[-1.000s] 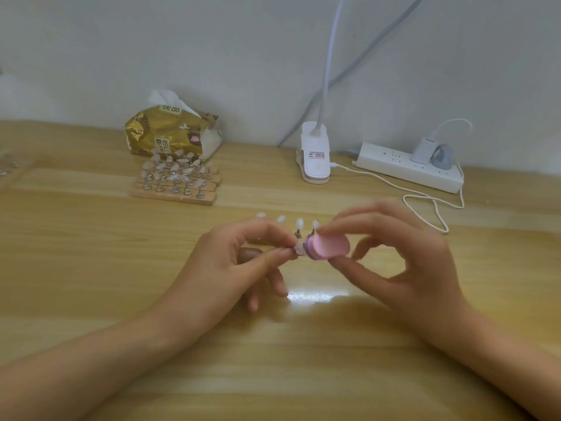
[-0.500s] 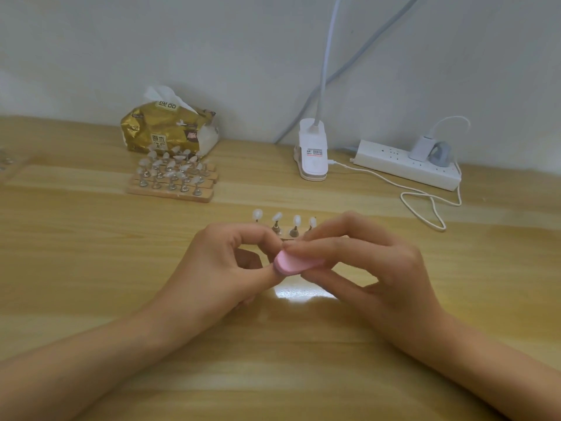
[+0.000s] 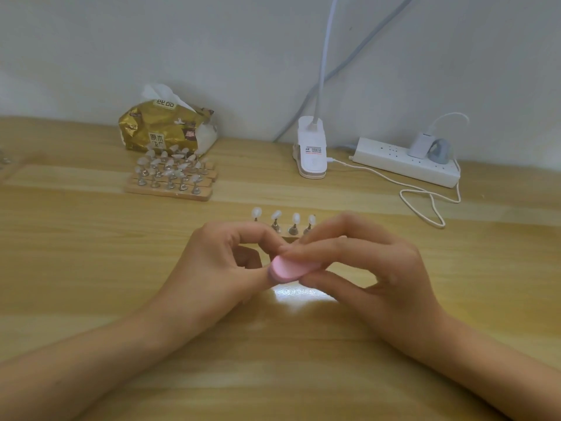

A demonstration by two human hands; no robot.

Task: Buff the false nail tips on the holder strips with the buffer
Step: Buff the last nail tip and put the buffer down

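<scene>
My right hand (image 3: 376, 268) grips a small pink oval buffer (image 3: 291, 268) between thumb and fingers. My left hand (image 3: 221, 265) pinches something small between thumb and forefinger right against the buffer's left end; the buffer hides what it is. Just behind both hands stands a wooden holder strip (image 3: 291, 237) with several clear false nail tips (image 3: 276, 214) on metal stems. Further back left sit more holder strips (image 3: 170, 189) crowded with nail tips.
A gold tissue pack (image 3: 165, 129) lies at the back left by the wall. A white clip lamp base (image 3: 311, 153) stands at the back centre. A white power strip (image 3: 403, 161) with a looping white cable (image 3: 425, 205) lies back right on the wooden table (image 3: 76, 253).
The buffer dropped lower and tilted flatter, moving left onto my left fingertips. Both hands drew slightly toward me, uncovering more of the strip behind.
</scene>
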